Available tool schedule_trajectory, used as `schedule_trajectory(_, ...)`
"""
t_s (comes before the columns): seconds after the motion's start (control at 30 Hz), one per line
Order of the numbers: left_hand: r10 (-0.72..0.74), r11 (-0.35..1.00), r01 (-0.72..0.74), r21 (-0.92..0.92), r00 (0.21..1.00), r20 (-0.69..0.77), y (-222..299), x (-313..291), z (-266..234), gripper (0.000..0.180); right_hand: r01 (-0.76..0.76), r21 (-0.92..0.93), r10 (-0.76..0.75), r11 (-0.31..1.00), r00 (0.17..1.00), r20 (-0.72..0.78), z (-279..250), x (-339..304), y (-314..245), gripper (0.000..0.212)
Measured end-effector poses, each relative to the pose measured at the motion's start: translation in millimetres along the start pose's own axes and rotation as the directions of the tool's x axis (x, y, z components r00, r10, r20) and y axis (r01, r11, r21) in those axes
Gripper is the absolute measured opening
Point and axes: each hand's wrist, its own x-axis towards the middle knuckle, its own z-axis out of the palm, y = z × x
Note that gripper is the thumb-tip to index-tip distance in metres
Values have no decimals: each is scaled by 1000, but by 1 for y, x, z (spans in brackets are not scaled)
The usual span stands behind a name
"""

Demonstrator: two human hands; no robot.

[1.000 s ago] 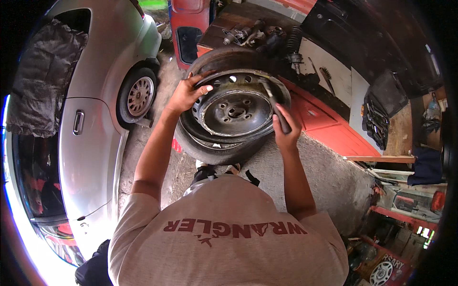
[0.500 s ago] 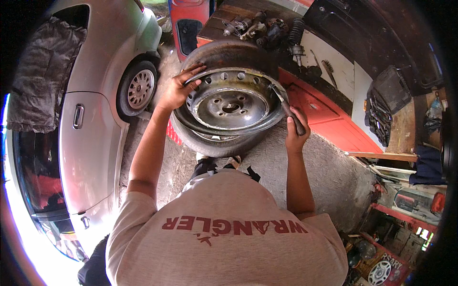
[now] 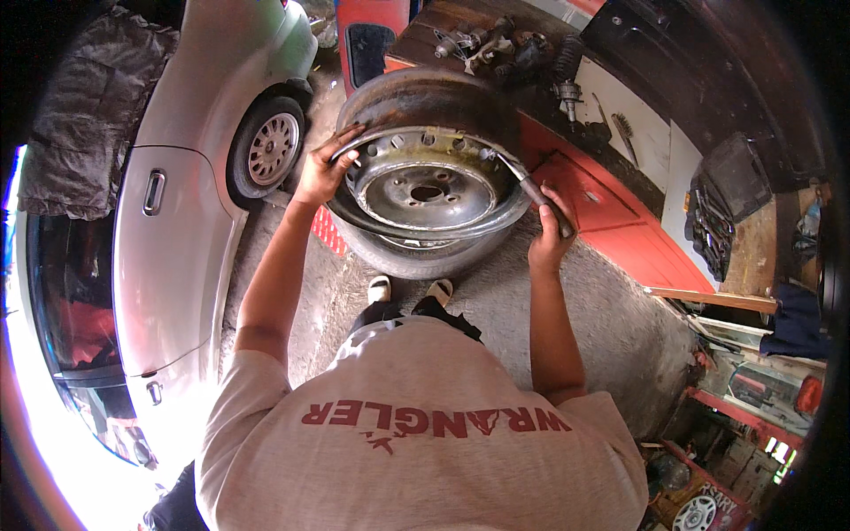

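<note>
A bare steel wheel rim [image 3: 464, 196], worn and rust-stained, is tilted toward me above a tyre [image 3: 404, 262] lying flat. My left hand [image 3: 324, 170] is closed on the left edge of the rim, fingers over the lip and thumb on the inner side. In my right hand [image 3: 549, 237] is a dark-handled tool [image 3: 533, 191] with a slim metal end. Its tip meets the rim's inner edge at the upper right; the exact kind of tool is too small to make out.
A silver car [image 3: 190, 115] stands along the left. Ahead, a red-fronted workbench [image 3: 602, 212] carries greasy metal parts [image 3: 522, 55], a wire brush [image 3: 625, 133] and an open tool case [image 3: 715, 208]. Loose parts and boxes crowd the lower right.
My view has shifted slightly, so my feet show more fully. The tool's tip has moved a little up along the rim's edge; my left hand keeps its hold.
</note>
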Motion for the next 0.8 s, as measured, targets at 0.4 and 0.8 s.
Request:
schedule_trajectory(0.4, 75, 995, -71, -68, 996, 53, -39, -66, -8, 46, -62, 170, 85, 983, 987, -133, 21, -69, 20, 27)
schedule_trajectory(0.8, 104, 989, -101, -109, 994, 24, -52, -73, -6, 46, 33, -36, -41, 999, 961, -272, 12, -136, 9, 17)
